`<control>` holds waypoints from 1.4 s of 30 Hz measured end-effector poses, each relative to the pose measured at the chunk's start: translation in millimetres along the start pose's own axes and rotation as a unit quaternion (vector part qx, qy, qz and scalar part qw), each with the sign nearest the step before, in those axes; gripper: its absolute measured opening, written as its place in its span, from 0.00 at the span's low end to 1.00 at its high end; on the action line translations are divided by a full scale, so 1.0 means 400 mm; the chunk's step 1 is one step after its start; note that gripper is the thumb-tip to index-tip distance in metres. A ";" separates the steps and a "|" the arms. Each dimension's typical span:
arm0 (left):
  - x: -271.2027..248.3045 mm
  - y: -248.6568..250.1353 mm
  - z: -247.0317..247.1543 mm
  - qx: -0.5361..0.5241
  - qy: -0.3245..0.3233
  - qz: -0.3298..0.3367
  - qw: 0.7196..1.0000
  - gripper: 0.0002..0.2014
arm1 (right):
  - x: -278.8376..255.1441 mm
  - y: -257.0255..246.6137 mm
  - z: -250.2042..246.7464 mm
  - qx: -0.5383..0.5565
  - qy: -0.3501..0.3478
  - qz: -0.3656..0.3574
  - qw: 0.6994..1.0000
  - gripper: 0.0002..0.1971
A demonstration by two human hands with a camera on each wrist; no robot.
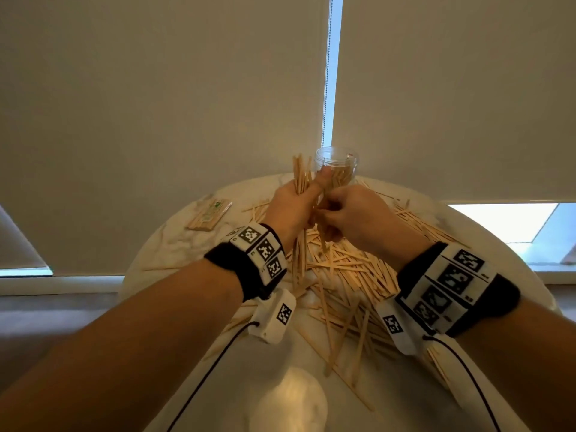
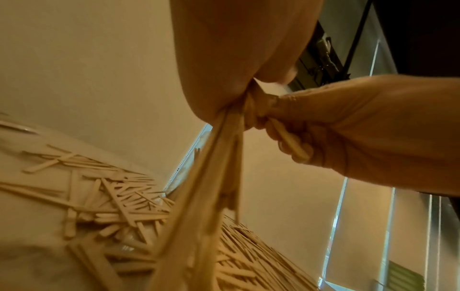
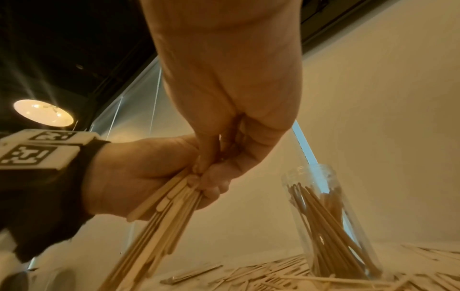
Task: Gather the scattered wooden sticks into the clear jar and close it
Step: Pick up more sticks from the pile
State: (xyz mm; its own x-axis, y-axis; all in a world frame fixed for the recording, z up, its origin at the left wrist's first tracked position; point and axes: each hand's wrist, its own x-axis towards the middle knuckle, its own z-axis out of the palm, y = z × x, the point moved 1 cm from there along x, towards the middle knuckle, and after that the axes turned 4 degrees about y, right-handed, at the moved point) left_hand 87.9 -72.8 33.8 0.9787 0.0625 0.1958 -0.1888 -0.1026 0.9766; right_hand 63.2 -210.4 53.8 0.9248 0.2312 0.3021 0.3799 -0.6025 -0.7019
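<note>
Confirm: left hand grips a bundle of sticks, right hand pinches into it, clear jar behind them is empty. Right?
Not quite. The clear jar is not empty: the right wrist view shows sticks already standing in it. The rest holds: the left hand grips the bundle of sticks and the right hand pinches into it.

In the head view the backs of the left hand and right hand cover their own fingertips and the middle of the bundle of sticks held between them. The clear jar beyond the hands has its base hidden behind them. The bundle's lower end blurs in both wrist views and runs off the bottom edge. A packet left of the hands is too small to read.
</note>
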 end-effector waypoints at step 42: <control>0.054 0.045 -0.097 -0.290 0.073 -0.118 0.947 0.31 | -0.022 0.054 0.007 -0.225 -0.050 0.007 0.973 0.15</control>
State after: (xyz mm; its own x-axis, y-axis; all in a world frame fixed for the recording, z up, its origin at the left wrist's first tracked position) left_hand 102.4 -34.6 58.9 0.9855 0.1569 -0.0644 -0.0214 0.4912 0.8708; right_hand 63.3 -223.4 34.1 0.9356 0.2801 0.2148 0.3411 -0.8741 -0.3459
